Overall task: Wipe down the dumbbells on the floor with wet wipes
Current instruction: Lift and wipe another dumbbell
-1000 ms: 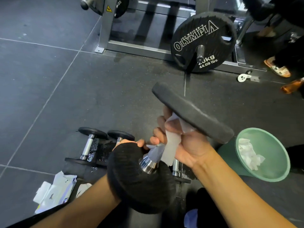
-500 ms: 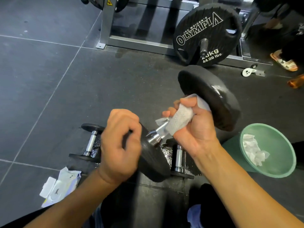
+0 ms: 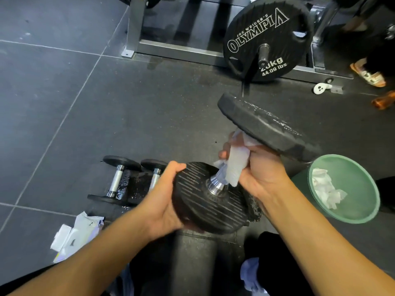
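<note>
I hold a black dumbbell [image 3: 213, 201] off the floor, tilted, its far head up at the right. My left hand [image 3: 162, 199] grips the rim of the near head. My right hand [image 3: 260, 169] is closed around the chrome handle with a white wet wipe [image 3: 237, 165] wrapped between palm and metal. The far head looks wet. Two smaller dumbbells [image 3: 116, 180] lie side by side on the floor to the left, on a damp patch. An opened wet wipe pack [image 3: 74, 233] lies at lower left.
A green bin [image 3: 361, 212] with used wipes inside stands at the right. A 20 kg plate [image 3: 265, 39] on a bar leans at a grey rack frame [image 3: 136, 26] behind. Another person's sandalled foot [image 3: 367, 74] is at far right.
My left hand shifted from over the near head to gripping its rim from the left, and the dumbbell has turned. My right hand with the wipe stayed on the handle.
</note>
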Available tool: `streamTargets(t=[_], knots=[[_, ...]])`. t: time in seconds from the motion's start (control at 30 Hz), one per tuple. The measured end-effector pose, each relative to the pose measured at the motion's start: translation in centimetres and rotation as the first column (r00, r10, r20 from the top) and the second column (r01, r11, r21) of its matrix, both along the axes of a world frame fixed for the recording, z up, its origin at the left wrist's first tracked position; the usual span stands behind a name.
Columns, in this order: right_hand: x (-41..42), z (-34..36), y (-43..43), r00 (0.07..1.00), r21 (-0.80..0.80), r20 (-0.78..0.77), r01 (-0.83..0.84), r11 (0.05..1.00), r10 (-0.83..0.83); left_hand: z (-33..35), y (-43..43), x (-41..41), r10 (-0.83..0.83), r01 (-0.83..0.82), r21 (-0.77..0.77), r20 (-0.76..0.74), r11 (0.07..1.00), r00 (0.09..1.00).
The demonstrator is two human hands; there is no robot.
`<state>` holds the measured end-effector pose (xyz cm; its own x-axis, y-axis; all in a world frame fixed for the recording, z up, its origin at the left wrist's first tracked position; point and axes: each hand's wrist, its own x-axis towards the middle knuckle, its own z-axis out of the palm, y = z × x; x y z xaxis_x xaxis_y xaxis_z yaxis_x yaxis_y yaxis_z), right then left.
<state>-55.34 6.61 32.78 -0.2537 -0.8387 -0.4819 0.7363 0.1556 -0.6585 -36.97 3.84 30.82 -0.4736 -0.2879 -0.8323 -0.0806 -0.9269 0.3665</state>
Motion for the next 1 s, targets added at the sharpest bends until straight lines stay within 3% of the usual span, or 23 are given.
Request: streamTargets(t=[0.07,0.3,0.47,0.67,0.8,1.0], knots=[[-0.1,-0.2,0.0,1.0,0.018,0.0,0.009,1.0,-0.009,-0.1,0.9,-0.1,0.036,-0.026,0.115,-0.085,0.993,0.996],[-0.3,-1.1,0.3,0.997,0.117,-0.079,0.035,0.993,-0.026,-1.1,3.1,-0.1,0.072,-0.054,0.115,-0.157,0.992,0.985],[-0.4,-2.5,0.1,0.986,0.15,-0.049,0.166,0.975,-0.16,-1.2,5.2,-0.8,0.088,-0.093,-0.067,-0.078,0.993,0.993],[0.2,-2.3,0.2,0.987,0.132,0.04,0.15,0.98,-0.157,-0.8,4.9,-1.0,0.092,-0.084,-0.354,0.004,0.931,0.996],[0.4,-1.1,0.1,0.991,0.085,-0.017,0.135,0.987,-0.134,-0.4,4.4,-0.9,0.162,-0.175,-0.331,-0.068,0.927,0.984],[2.1,-1.6,0.1,0.985,0.022,-0.17,-0.022,1.0,0.026,0.3,4.5,-1.7,0.259,-0.307,-0.266,-0.2,0.914,0.945]])
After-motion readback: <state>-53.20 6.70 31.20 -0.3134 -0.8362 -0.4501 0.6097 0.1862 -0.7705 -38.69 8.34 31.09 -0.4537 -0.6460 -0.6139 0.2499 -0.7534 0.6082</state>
